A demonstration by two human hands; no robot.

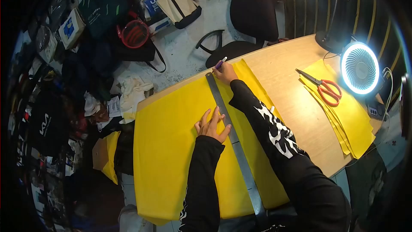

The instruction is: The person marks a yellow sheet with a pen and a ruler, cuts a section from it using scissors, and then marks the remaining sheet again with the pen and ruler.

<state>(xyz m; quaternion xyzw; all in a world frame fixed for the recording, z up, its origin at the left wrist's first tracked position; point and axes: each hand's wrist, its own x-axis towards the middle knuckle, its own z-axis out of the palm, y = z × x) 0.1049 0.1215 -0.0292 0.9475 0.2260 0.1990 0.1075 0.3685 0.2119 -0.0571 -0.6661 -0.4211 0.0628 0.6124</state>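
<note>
A large yellow sheet [171,146] covers much of the table and hangs past its near edge. Across it lies a long metal ruler [241,163], running from the far edge down toward my body. My left hand [211,127] is spread flat on the sheet, its fingers resting at the ruler's left edge around the middle. At the ruler's far end, my right hand [226,74] grips a purple pen with a white end [220,63]. The right forearm, in a black sleeve with a white print, crosses over the sheet's right part.
Red-handled scissors [328,91] lie on a stack of yellow pieces [358,133] at the right. A lit ring-shaped fan [360,68] stands beside them on the wooden table [296,103]. Beyond the table is a black chair [254,15]. Bags and clutter [103,13] fill the floor at left.
</note>
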